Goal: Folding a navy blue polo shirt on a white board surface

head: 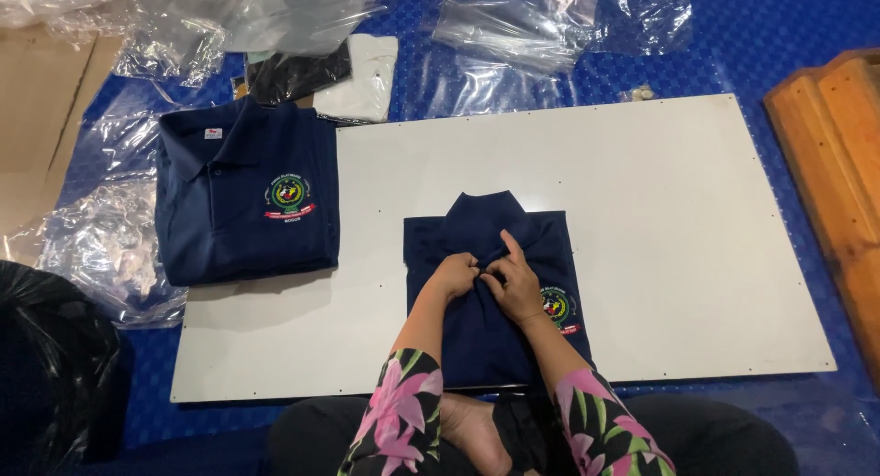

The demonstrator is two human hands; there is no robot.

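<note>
A folded navy polo shirt [477, 334] with a round badge on the chest lies on a white board [660, 238] in front of me. My left hand [454, 274] and my right hand [515, 279] meet at the shirt's placket just below the collar, both pinching the fabric there. My forearms wear floral sleeves.
A stack of folded navy polo shirts [246, 196] sits at the board's left end. Clear plastic bags [101, 247] lie around on the blue mat, more plastic bags [522, 22] at the back. A black and a white garment [367, 72] lie behind the stack. A wooden piece [830, 155] stands right.
</note>
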